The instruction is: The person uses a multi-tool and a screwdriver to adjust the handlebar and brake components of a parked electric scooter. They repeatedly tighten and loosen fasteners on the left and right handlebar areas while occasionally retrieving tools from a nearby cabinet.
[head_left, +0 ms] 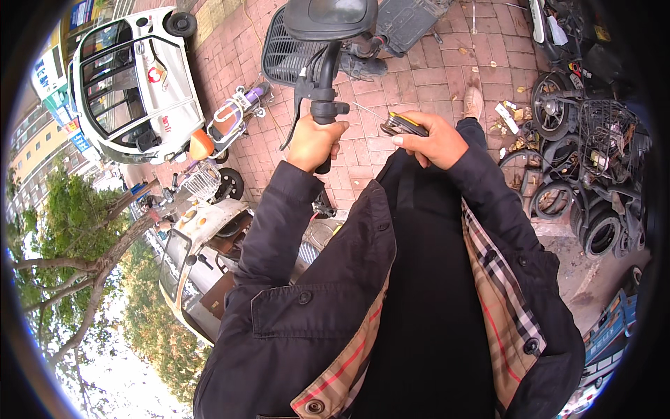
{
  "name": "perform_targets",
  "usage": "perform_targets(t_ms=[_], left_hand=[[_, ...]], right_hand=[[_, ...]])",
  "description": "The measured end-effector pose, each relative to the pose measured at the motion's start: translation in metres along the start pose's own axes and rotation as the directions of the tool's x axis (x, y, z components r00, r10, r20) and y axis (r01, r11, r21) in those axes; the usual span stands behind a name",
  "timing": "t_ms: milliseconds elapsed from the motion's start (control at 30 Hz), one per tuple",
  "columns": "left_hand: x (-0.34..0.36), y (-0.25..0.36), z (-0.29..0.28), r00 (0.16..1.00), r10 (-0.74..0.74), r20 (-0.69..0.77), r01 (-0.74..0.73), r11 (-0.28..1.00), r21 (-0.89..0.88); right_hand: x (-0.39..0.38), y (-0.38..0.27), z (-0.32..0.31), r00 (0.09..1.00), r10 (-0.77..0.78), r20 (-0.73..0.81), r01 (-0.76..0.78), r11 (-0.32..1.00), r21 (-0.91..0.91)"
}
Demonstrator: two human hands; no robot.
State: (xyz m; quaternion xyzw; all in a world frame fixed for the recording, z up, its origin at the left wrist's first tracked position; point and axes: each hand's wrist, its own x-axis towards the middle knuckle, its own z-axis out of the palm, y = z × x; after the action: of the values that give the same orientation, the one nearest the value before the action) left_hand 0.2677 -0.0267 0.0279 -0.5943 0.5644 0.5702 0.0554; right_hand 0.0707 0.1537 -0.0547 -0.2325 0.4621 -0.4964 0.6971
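Observation:
My left hand (315,143) is closed around the black grip at the end of an upright handlebar, just below its clamp and switch housing (324,108) and beside the brake lever (293,115). A black mirror (328,17) sits at the top of the bar, over a wire basket (286,56). To the right, my right hand (440,140) is closed on a yellow-and-black folding tool (403,126), whose thin extended bit points up-left toward the clamp without visibly touching it.
Pink brick paving (447,70) surrounds my shoe (472,101). A white microcar (132,84), a purple two-wheeler (244,105) and an old vehicle (195,265) stand left. Tyres and scooter parts (600,223) are piled right. A dark box (412,21) lies beyond the handlebar.

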Motion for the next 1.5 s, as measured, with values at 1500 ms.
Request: perform_targets(t_ms=[1500], left_hand=[[-0.004, -0.002, 0.012, 0.991, 0.037, -0.125, -0.036, 0.999, 0.015]], right_hand=[[0.012, -0.072, -0.011, 0.917, -0.389, 0.088, 0.326, 0.606, -0.725]])
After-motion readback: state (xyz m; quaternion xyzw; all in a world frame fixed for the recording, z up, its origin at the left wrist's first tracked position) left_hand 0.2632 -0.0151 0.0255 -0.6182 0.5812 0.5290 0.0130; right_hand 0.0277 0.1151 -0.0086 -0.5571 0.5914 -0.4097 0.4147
